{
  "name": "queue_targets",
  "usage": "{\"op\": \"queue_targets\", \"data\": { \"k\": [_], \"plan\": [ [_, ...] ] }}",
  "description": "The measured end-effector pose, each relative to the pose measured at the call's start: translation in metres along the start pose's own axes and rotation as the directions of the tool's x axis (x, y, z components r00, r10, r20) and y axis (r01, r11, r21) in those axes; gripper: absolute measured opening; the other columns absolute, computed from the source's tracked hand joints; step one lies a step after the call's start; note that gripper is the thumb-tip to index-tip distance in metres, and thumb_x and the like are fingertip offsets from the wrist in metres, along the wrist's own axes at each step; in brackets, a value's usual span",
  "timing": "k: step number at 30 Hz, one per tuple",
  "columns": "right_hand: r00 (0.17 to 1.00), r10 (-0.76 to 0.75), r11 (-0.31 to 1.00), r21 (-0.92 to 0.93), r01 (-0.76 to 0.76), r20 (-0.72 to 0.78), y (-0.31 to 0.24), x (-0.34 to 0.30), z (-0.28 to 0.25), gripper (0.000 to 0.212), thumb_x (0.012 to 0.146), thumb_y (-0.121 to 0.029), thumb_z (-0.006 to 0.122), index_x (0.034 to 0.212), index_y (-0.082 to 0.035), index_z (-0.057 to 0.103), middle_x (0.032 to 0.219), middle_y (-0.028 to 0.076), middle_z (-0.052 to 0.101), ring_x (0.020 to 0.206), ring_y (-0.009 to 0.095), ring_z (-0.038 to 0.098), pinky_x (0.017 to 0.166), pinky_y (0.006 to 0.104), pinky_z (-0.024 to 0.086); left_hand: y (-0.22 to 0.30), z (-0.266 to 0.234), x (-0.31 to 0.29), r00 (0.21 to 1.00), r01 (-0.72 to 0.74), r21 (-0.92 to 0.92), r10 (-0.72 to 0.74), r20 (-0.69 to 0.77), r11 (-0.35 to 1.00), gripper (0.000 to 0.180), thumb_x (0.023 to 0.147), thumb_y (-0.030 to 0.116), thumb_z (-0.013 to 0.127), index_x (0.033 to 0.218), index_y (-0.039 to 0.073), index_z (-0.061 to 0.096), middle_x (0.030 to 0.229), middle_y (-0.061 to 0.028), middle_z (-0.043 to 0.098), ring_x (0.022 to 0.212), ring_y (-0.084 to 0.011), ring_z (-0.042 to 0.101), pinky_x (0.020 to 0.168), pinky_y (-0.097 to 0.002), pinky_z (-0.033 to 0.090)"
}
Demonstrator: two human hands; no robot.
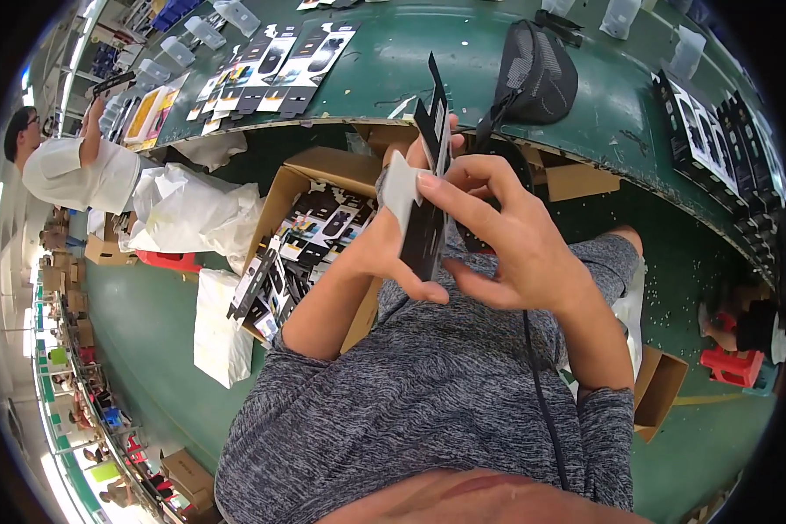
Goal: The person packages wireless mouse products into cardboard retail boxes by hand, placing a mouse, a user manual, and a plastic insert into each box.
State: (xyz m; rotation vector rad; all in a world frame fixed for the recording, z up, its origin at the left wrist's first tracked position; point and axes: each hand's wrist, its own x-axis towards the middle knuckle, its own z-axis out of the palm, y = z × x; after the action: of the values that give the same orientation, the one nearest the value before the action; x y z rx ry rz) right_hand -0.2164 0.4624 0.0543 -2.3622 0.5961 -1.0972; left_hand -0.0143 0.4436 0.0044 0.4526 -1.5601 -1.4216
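I hold a small black folding carton [424, 234] upright above my lap, its thin end flaps standing up at the top. A pale grey-white flap or panel [401, 188] shows on its near left side. My left hand [382, 237] is wrapped round the carton from the left, thumb along the lower edge and fingers partly hidden behind it. My right hand [522, 240] grips it from the right, with a fingertip pressed on the pale panel. Whether anything is inside the carton cannot be seen.
A cardboard box [299, 166] full of flat printed cartons stands at my left. On the green table [410, 65] ahead lie flat carton sheets [310, 65], a black mesh bag [535, 74] and standing black boxes [703, 131]. A co-worker [83, 170] stands far left.
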Motion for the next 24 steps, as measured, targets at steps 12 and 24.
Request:
{"op": "queue_targets", "data": {
  "k": [12,24],
  "plan": [
    [0.848,0.134,0.989,0.022,-0.143,-0.513,0.037,-0.025,-0.001,0.106,0.06,-0.014,0.093,0.15,-0.006,0.038,0.128,0.015,0.054,0.115,0.029,0.058,0.094,0.0386,0.051,-0.004,0.002,0.01,0.837,-0.089,0.217,0.191,-0.512,0.972,0.101,0.06,-0.002,0.095,0.147,-0.004,0.045,0.118,-0.0121,0.07,0.108,-0.0214,0.069,0.093,-0.0357,0.057],
    [0.88,0.442,0.604,0.667,-0.437,0.177,0.088,-0.029,0.009,0.127,0.065,-0.013,0.09,0.161,-0.003,0.008,0.151,0.015,0.039,0.138,0.03,0.043,0.112,0.0412,0.038,-0.007,-0.002,0.04,0.958,0.08,-0.184,-0.126,-0.256,0.98,0.126,0.067,0.022,0.092,0.161,0.007,0.009,0.15,-0.0145,0.039,0.139,-0.0262,0.041,0.113,-0.042,0.036]
  ]
}}
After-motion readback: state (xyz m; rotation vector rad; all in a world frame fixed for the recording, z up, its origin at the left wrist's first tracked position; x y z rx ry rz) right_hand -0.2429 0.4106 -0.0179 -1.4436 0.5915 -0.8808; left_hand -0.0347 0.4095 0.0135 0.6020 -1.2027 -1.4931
